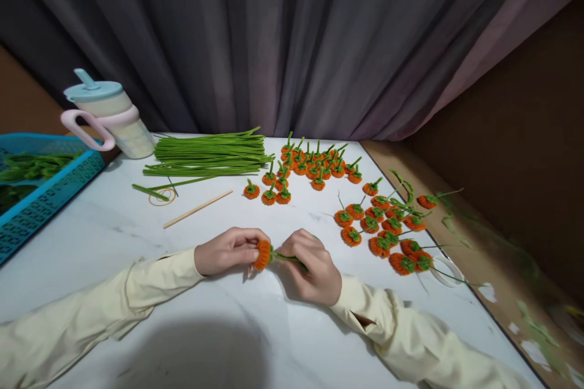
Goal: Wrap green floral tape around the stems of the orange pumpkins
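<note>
My left hand (228,250) pinches a small orange pipe-cleaner fruit (262,255), tilted on its side with its green leafy top toward the right. From that top a green pipe-cleaner stem (285,258) runs into the closed fingers of my right hand (314,268). Both hands are just above the white table, near its middle. Beyond my right hand lies a group of similar orange fruits (374,225) with thin stems. Farther back stand several more fruits (319,164) with short, thick green stems.
A bundle of green pipe cleaners (210,155) lies at the back left, near a thin wooden stick (198,209) and a rubber band (162,197). A lidded tumbler (121,118) and a blue basket (50,194) stand left. A white tape roll (448,271) sits by the right edge.
</note>
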The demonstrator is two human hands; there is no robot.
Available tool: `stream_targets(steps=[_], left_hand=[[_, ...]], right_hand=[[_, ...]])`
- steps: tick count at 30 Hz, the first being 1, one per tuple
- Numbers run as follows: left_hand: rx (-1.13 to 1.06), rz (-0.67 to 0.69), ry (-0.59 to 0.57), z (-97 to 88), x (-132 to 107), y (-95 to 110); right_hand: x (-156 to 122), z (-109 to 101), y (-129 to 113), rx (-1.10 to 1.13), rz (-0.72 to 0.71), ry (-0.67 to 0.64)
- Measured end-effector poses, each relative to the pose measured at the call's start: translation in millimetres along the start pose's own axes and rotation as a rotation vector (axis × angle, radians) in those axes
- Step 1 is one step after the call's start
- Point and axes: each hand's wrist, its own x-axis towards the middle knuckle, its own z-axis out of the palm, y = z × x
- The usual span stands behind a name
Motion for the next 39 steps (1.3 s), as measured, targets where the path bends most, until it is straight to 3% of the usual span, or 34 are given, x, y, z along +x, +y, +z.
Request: stream_targets(steps=[5,10,17,24,33,39], left_hand=[[-0.118,-0.042,-0.048,-3.5,0,-1],[-0.24,-0.093,-0.078,-3.9,1,-3],[-0.331,-0.127,-0.105,-3.4,2,-4],[-0.346,-0.132,-0.107,-3.8,2,-5],[-0.318,-0.122,-0.086,-3.0,1,-4],[-0.289,-0.126,-0.086,-3.9,1,-4]], right_hand=[[-1,0,-1,-0.309,-0.307,0.036],[-4,-3,-1,-0.47,-0.426,0.023],[-7,-7,-3,-0.415,-0.4,-0.003],[-1,-7,-6,-0.617,-0.523,0.075],[2,-9,-5,-0.507,-0.536,0.041],[1,-1,-3,-0.344,-0.426,0.084]])
